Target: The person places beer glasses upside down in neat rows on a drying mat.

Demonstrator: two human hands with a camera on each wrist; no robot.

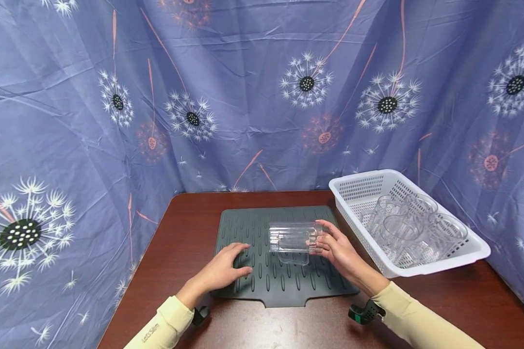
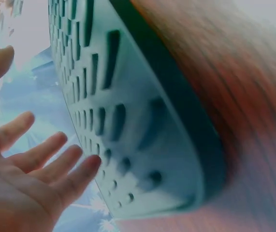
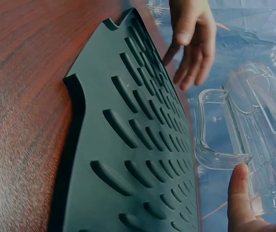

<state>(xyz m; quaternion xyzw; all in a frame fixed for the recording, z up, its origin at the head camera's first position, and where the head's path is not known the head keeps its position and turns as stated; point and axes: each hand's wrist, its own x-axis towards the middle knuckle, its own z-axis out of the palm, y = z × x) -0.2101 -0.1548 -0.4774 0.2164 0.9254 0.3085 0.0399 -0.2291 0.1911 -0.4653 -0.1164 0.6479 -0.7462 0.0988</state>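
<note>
My right hand (image 1: 338, 249) grips one end of a clear plastic mug (image 1: 290, 235), which is tilted sideways above a dark grey drying mat (image 1: 262, 286). The mug's looped handle (image 3: 225, 159) points toward the near side, and my right thumb (image 3: 239, 193) lies close to it in the right wrist view. My left hand (image 1: 220, 269) hovers at the mat's left part, thumb and fingers spread apart, holding nothing. The left wrist view shows this left hand (image 2: 26, 179) beside the mat's raised ridges, apart from the mug.
A white perforated basket (image 1: 360, 232) with several clear mugs (image 1: 401, 228) stands on the right of the brown wooden table (image 1: 192, 218). The mat's short spout edge (image 1: 285, 303) faces the near side. A blue dandelion-print curtain (image 1: 244, 97) hangs behind and at both sides.
</note>
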